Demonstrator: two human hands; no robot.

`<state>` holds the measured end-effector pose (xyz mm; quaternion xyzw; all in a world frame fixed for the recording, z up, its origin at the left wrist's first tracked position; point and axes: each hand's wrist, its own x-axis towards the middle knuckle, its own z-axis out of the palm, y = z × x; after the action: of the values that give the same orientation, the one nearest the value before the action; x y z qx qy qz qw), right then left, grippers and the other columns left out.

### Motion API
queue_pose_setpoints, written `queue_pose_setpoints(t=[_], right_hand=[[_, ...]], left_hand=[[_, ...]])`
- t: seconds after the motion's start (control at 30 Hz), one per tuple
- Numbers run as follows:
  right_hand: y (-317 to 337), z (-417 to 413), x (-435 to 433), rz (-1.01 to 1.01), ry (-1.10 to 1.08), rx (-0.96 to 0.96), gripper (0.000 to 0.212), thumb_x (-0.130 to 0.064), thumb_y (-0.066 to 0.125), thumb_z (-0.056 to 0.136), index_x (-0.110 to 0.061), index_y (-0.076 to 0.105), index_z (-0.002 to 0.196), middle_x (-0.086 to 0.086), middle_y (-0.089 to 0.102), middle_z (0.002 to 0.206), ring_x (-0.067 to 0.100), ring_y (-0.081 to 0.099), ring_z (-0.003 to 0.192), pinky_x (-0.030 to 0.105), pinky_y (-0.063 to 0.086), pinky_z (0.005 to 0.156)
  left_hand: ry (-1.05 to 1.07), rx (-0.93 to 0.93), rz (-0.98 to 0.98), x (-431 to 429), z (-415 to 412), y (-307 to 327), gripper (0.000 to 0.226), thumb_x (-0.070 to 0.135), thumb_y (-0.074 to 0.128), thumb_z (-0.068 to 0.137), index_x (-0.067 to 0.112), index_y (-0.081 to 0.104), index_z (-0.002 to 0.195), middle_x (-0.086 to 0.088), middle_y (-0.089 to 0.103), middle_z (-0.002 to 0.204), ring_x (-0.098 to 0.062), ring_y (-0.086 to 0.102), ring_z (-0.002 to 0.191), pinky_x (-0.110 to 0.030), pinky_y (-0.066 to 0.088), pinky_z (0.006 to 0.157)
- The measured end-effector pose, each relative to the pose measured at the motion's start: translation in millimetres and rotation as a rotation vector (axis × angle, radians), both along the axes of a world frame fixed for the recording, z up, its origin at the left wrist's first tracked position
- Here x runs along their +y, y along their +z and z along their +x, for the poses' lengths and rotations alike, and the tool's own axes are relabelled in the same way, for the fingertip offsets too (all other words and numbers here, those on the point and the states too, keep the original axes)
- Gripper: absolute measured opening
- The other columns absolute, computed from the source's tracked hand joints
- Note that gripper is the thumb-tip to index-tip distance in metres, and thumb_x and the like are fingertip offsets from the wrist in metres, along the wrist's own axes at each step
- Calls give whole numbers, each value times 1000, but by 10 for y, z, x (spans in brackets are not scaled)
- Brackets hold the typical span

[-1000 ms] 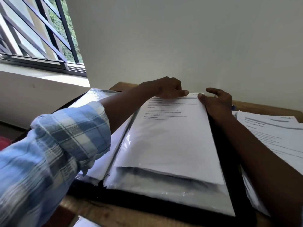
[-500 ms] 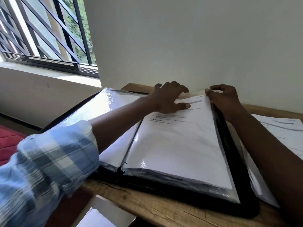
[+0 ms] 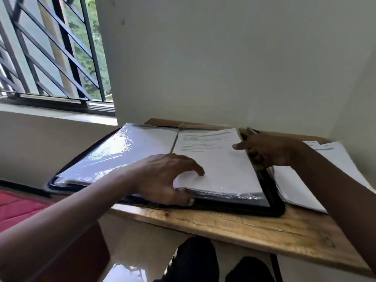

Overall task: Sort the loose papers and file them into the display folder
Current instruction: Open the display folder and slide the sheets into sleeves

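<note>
The black display folder (image 3: 272, 208) lies open on the wooden desk (image 3: 244, 226). Its right side shows a printed white sheet (image 3: 221, 163) inside a clear sleeve. Glossy sleeves (image 3: 126, 151) are turned over on the left side. My left hand (image 3: 162, 178) is at the sleeve's lower left corner, fingers curled on top and thumb at the bottom edge, holding it. My right hand (image 3: 270, 149) is at the sleeve's right edge, thumb lying on the page and fingers curled over the edge. A pile of loose papers (image 3: 333, 159) lies to the right of the folder, partly hidden by my right forearm.
The desk stands against a pale wall, with a barred window (image 3: 50, 58) at the far left. A red cushion (image 3: 18, 206) lies low on the left. My dark-clothed legs (image 3: 195, 259) show under the desk's front edge.
The sheet has slid fully into the sleeve. My left hand moved from the page's top to its lower left corner; my right hand came down from the top corner along the right edge.
</note>
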<state>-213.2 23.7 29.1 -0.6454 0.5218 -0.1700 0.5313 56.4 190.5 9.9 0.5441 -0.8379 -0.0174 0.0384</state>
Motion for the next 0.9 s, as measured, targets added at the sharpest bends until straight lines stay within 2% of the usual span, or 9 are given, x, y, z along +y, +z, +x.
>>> queue_pose_setpoints(t=[0.13, 0.17, 0.23, 0.3, 0.4, 0.5, 0.63, 0.77, 0.9], right_hand=[[-17, 39, 285, 13, -118, -227, 26, -1, 69, 89, 3, 69, 114, 19, 73, 104, 28, 69, 89, 35, 61, 75], [24, 71, 365, 6, -174, -343, 20, 4, 68, 86, 6, 71, 105, 24, 68, 108, 33, 65, 94, 37, 60, 75], [142, 173, 523, -44, -309, -547, 19, 15, 61, 87, 3, 67, 73, 25, 63, 91, 33, 66, 79, 32, 61, 58], [290, 362, 658, -60, -349, -712, 27, 21, 53, 89, 4, 57, 69, 22, 62, 69, 27, 67, 53, 26, 54, 42], [542, 765, 795, -127, -331, -772, 21, 24, 54, 87, 6, 58, 98, 26, 63, 79, 27, 67, 43, 27, 54, 42], [618, 1094, 767, -150, -317, -841, 64, 22, 58, 85, 4, 42, 144, 37, 56, 114, 33, 69, 47, 33, 57, 46], [603, 1274, 982, -96, -281, -935, 39, 5, 64, 93, 9, 53, 130, 30, 63, 105, 29, 69, 53, 34, 59, 48], [454, 1301, 1149, -113, 3, -751, 20, -33, 59, 102, -16, 58, 113, 20, 73, 114, 34, 71, 90, 40, 57, 82], [54, 1396, 1078, -364, 128, -352, 21, -22, 66, 98, -14, 67, 118, 9, 73, 108, 18, 64, 87, 29, 49, 72]], left_hand=[[88, -16, -212, 235, -69, -49, 51, 49, 58, 91, 46, 45, 141, 18, 63, 138, -13, 61, 118, -36, 50, 97], [93, 9, -276, 294, -93, -40, 47, 43, 57, 93, 43, 48, 139, 15, 67, 133, -16, 64, 114, -35, 50, 92], [135, 109, -367, 380, -113, -41, 44, 44, 58, 94, 40, 51, 138, 12, 71, 125, -20, 67, 107, -34, 51, 87], [189, 193, -458, 399, -108, -61, 50, 51, 58, 90, 38, 47, 138, 8, 73, 118, -24, 69, 102, -39, 54, 83], [273, 236, -571, 351, -84, -48, 54, 37, 53, 88, 33, 41, 141, -3, 75, 102, -35, 70, 89, -45, 56, 73], [415, 302, -517, 326, -16, -79, 44, 26, 55, 85, 29, 48, 128, -6, 69, 89, -36, 65, 78, -43, 53, 64], [565, 445, -404, 424, 49, -198, 8, 27, 58, 83, 19, 55, 83, -1, 66, 74, -28, 59, 70, -34, 43, 56], [738, 892, -243, 442, 274, -214, 10, 13, 69, 79, 15, 64, 71, -2, 67, 65, -3, 64, 51, -14, 44, 46], [726, 1378, -137, 417, 539, -232, 12, 15, 75, 89, 5, 75, 96, -19, 78, 90, -32, 77, 73, -39, 62, 63]])
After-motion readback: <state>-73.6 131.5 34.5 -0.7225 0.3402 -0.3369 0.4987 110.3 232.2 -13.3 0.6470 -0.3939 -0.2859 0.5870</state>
